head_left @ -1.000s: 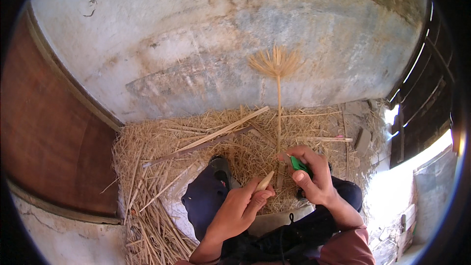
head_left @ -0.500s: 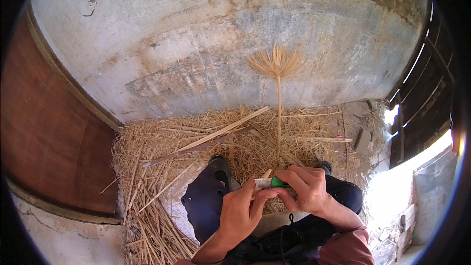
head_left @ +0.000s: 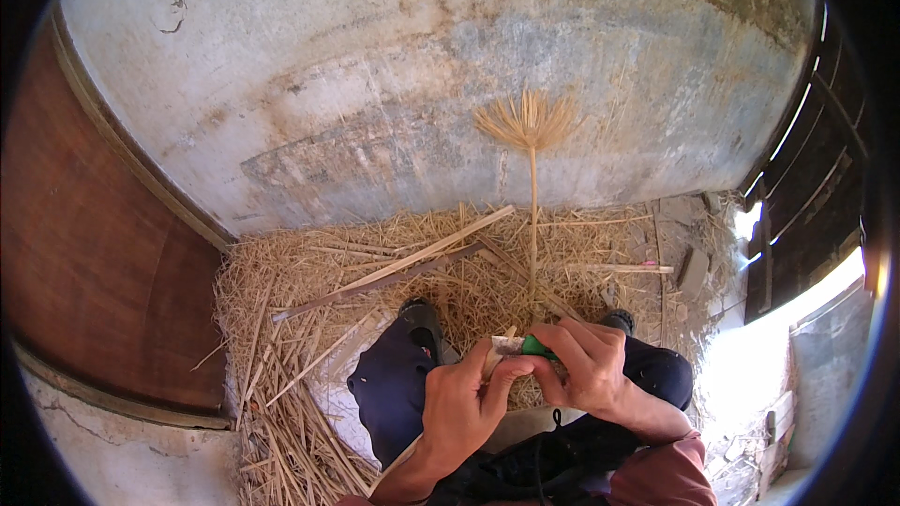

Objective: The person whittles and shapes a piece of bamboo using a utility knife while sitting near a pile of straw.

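My right hand (head_left: 589, 365) is closed around the green handle (head_left: 540, 347) of a knife. The short, wide knife blade (head_left: 506, 347) points left, toward my left hand. In my left hand (head_left: 464, 403) a thin pale strip of split wood or bamboo (head_left: 400, 458) is pinched. One end of the strip peeks out just beyond the blade, and its other end runs back along my left forearm. Both thumbs meet close under the blade. Where blade and strip touch is partly hidden by my fingers.
Straw and shavings (head_left: 450, 276) cover the floor around my feet. Long split sticks (head_left: 398, 262) lie across them, with a stick pile (head_left: 300, 440) at left. A straw broom (head_left: 532, 126) leans upside down against the wall (head_left: 375, 56). A brick (head_left: 693, 270) sits at right.
The blade has tilted slightly and shifted a little to the right. Less of the strip's end shows beyond it. Both hands keep their grip.
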### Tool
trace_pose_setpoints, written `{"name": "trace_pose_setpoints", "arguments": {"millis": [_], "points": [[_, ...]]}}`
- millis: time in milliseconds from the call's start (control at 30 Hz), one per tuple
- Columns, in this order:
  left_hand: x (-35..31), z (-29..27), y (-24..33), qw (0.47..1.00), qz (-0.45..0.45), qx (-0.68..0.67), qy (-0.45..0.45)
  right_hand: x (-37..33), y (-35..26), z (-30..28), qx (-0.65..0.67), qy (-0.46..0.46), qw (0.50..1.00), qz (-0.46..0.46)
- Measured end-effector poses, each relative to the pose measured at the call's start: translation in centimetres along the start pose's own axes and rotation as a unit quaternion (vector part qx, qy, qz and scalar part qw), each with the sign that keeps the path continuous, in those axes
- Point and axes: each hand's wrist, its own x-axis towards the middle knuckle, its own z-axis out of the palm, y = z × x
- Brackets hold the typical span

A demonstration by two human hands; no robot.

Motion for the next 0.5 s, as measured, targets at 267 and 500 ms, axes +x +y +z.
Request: {"name": "trace_pose_setpoints", "arguments": {"millis": [267,500], "points": [[0.3,-0.6,1.5,0.998,-0.017,-0.067,-0.006,-0.2,0.9,0.2,0.054,0.018,0.997,0.055],[0.8,-1.9,0.6,0.99,0.002,-0.111,-0.083,0.0,1.6,0.3,0.114,-0.011,0.993,0.017]]}}
